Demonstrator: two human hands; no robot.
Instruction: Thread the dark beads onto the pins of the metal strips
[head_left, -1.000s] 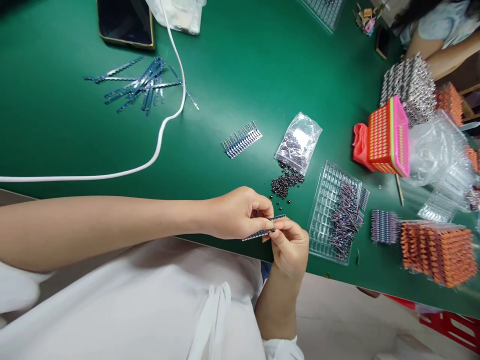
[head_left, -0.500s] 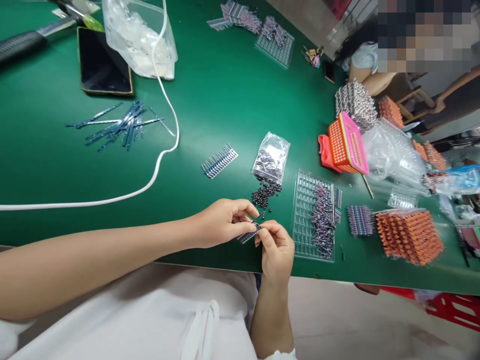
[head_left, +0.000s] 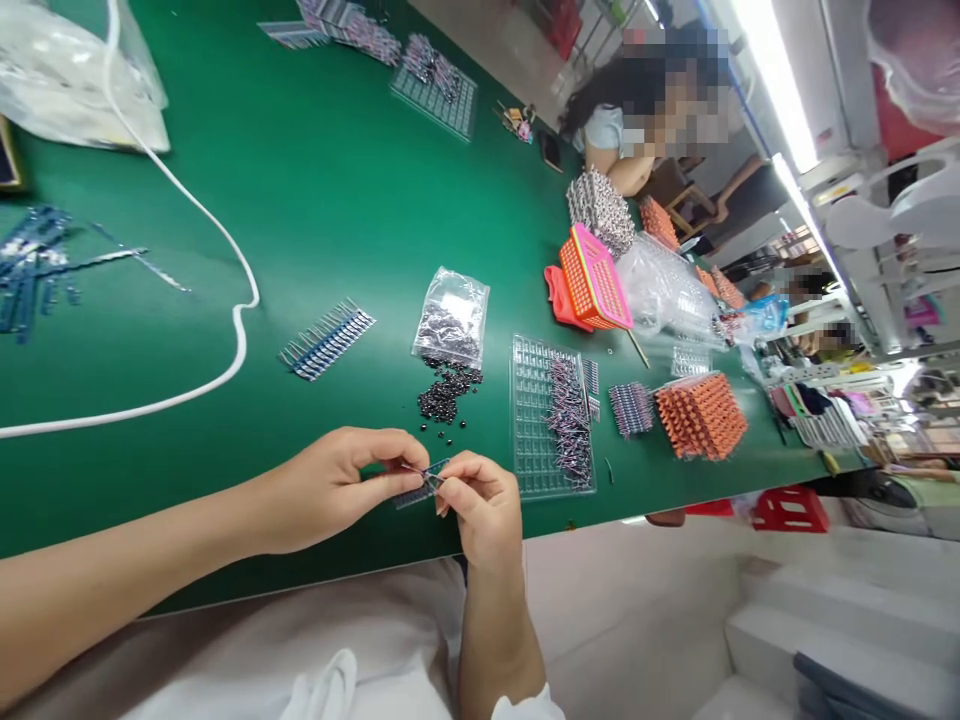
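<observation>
My left hand point(head_left: 345, 490) pinches a small dark strip point(head_left: 412, 496) between thumb and fingers, above the near part of the green table. My right hand point(head_left: 487, 505) is closed at the strip's right end, its thumb and forefinger pinching something thin and pale whose kind I cannot make out. The fingertips of both hands nearly meet and hide part of the strip. Just beyond them lies a loose heap of shiny black beads point(head_left: 444, 396), spilling from a clear plastic bag point(head_left: 452, 312). Left of the bag, a strip carrying a row of thin metal pins point(head_left: 328, 342) lies flat.
A clear compartment tray point(head_left: 534, 420) with many small pieces stands right of my hands. Farther right are an orange stack point(head_left: 701, 415) and a pink-orange basket point(head_left: 596, 275). A white cable point(head_left: 225, 235) crosses the left side; a person point(head_left: 611, 140) sits across the table.
The view has swung right, so the table's things appear farther left. Both hands stay together at the dark strip, with a thin pale piece now showing between their fingertips.
</observation>
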